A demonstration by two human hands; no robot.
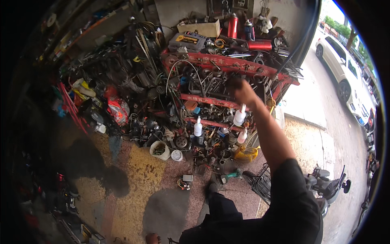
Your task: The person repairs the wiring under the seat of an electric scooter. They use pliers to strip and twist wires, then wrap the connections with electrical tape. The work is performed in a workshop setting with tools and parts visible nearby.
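My right arm stretches forward to a red metal rack (215,60) crowded with tools. My right hand (243,92) is over its middle tray, next to wrenches (209,84) and other metal tools. Its fingers are dark and blurred among them, so whether they grip anything does not show. Just below that hand hangs a white bottle (239,118); a second white bottle (198,129) is further left. Only a small part of my left hand (152,238) shows at the lower edge, low over the floor, its fingers mostly hidden.
Red spray cans (232,27) and a grey plastic case (187,41) top the rack. On the floor are a white bucket (159,151), a teal power tool (231,175) and a wire basket (260,183). A scooter (325,185) and a white car (339,57) stand at right.
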